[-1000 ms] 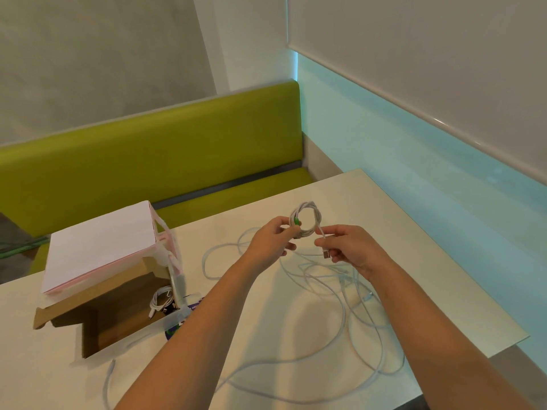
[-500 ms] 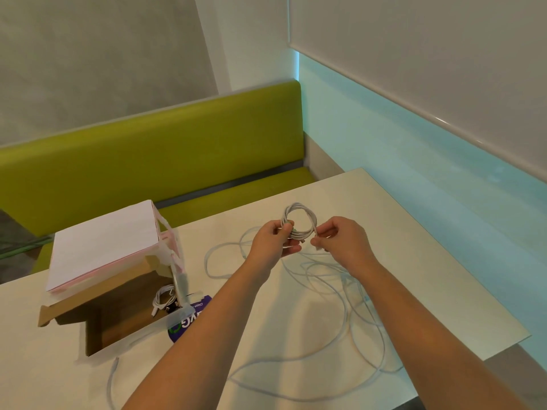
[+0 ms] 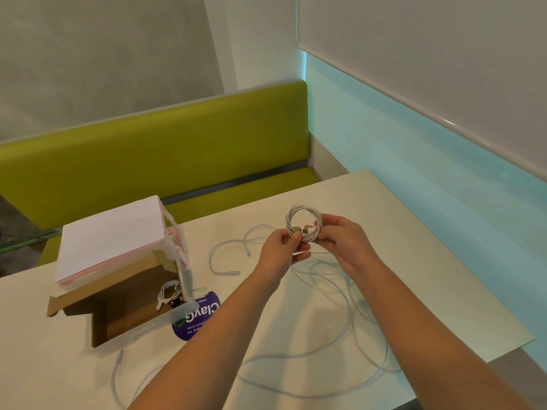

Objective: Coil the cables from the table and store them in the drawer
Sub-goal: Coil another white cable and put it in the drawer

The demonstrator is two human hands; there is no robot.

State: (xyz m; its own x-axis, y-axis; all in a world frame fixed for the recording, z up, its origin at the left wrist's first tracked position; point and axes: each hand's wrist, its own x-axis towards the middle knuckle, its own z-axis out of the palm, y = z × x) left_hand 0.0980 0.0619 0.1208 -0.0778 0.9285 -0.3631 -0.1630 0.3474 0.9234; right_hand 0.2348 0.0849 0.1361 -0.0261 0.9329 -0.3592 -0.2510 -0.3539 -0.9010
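Fingers [image 3: 291, 238] of left hand [image 3: 276, 253] pinch coiled cable [image 3: 304, 222] at green tie; right hand [image 3: 343, 241] grips coil's opposite side. Keep loops stacked, tuck plug end, secure tie. Loose cables [image 3: 340, 291] below hands; drawer [image 3: 130, 318] lower left, open.

green bench [image 3: 154, 161] behind | purple sticker [image 3: 199, 316] on tabletop | white wall [image 3: 414, 54]

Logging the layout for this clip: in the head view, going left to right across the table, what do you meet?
White-topped drawer unit → open drawer holding a coiled cable → purple sticker → loose cable end → left hand → coil → right hand.
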